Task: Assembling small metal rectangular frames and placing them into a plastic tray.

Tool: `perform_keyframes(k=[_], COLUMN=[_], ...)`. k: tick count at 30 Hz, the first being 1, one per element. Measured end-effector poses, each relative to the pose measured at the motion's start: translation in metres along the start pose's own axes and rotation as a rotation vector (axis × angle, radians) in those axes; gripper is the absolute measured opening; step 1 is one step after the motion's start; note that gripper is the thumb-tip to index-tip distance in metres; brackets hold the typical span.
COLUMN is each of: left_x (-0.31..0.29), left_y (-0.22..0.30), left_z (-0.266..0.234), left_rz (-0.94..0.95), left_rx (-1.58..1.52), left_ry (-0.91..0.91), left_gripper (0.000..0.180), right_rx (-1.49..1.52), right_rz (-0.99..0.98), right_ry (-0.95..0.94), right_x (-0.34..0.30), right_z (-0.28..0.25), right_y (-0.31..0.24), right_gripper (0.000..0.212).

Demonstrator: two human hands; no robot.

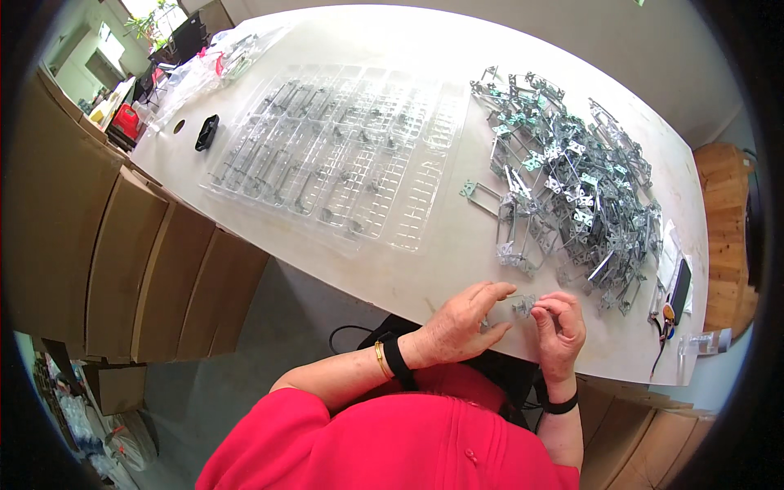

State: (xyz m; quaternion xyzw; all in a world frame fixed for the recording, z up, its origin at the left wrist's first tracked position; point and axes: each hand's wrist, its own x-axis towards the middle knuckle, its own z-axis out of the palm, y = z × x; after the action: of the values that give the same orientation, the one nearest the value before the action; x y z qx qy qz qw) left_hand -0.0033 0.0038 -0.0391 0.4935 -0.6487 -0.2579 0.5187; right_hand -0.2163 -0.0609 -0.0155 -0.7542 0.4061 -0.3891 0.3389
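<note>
Cardboard boxes (131,269) flank a pale surface (449,269), with the trays (412,220) at its middle and left and the brackets (584,192) heaped to the right. The trays are clear and lie flat, their rows of slots facing up, some with metal pieces in them; that layout likely keeps pieces apart, while the heap, tangled and loose, seems simply tipped within easy reach of the right side. The part (523,305), small and metallic, is between the two hands, just above the near edge, probably held there for a close look and a short reach. Thumb and forefinger of the right hand (561,331) appear to pinch its right end. Across from it, the left hand (464,324) has thumb and forefinger spread around the part's left side, perhaps to steady it; I cannot tell whether they touch it. Tools (679,294) lie by the right edge, clear of the hands.
</note>
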Motion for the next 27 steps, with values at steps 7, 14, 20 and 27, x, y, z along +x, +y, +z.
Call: perform_keyframes(k=[7, 14, 20, 27], left_x=[0.0012, 0.0023, 0.0016, 0.001], left_y=[-0.0005, -0.0015, -0.0005, -0.0014], left_z=[0.0012, 0.0022, 0.0008, 0.002], left_rz=[0.012, 0.025, 0.01, 0.049], left_rx=[0.014, -0.014, -0.002, 0.008], left_ry=[0.016, 0.04, 0.023, 0.052], left_gripper=[0.061, 0.061, 0.06, 0.058], right_rx=[-0.04, -0.051, -0.011, 0.004], right_rz=[-0.083, -0.045, -0.067, -0.073], right_ry=[0.001, 0.006, 0.03, 0.007], right_x=[0.0017, 0.0002, 0.0007, -0.0008], right_z=[0.0004, -0.0009, 0.0014, 0.0005], right_y=[-0.0002, 0.0041, 0.0041, 0.0033], right_gripper=[0.012, 0.009, 0.01, 0.012])
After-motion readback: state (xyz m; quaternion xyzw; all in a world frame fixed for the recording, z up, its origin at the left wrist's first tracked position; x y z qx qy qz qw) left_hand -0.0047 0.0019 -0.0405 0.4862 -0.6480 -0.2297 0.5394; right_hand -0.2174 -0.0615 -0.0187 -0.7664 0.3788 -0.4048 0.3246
